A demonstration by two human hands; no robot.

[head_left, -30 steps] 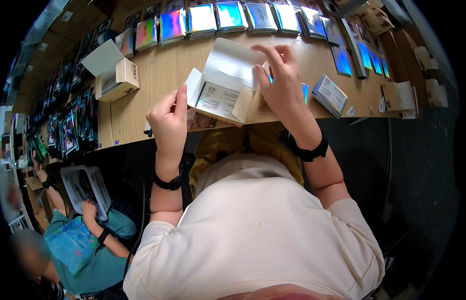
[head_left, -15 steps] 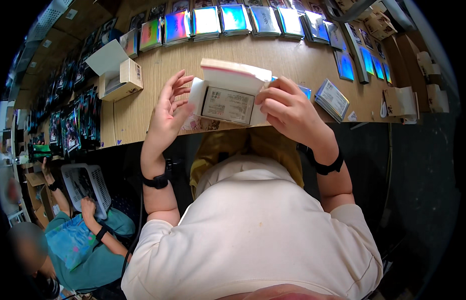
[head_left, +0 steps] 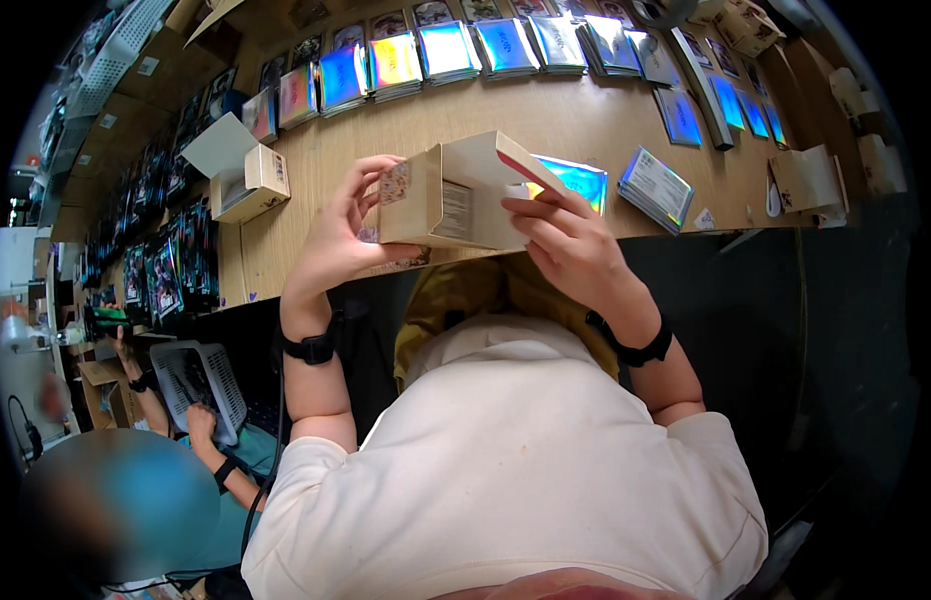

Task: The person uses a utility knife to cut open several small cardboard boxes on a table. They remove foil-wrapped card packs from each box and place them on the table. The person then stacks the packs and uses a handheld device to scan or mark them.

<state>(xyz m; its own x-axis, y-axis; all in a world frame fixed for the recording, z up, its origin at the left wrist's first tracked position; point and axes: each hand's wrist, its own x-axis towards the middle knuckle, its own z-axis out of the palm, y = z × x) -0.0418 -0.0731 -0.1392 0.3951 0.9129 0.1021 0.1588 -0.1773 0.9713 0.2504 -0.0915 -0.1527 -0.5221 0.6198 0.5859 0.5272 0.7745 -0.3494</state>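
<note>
A small cream cardboard box (head_left: 411,215) is tilted on its side above the near edge of the table, its open end facing right with the flaps spread. My left hand (head_left: 331,235) grips the closed end, thumb beneath and fingers above. At the open end, the fingers of my right hand (head_left: 576,245) are closed on the box's flap. Inside sits a block with a grey printed face (head_left: 457,212), partly hidden by the walls. Behind my right hand lies a shiny holographic packet (head_left: 576,183), partly covered.
Stacks of holographic packets (head_left: 451,50) line the table's far side. A packet stack (head_left: 658,190) lies to the right. Another open box (head_left: 248,185) stands left, beside many dark packets (head_left: 171,270). A co-worker's hand (head_left: 201,422) rests at a grey basket (head_left: 211,375).
The box has been turned from facing up toward me to its side, opening rightward. My left hand has gone from open beside it to gripping its closed end.
</note>
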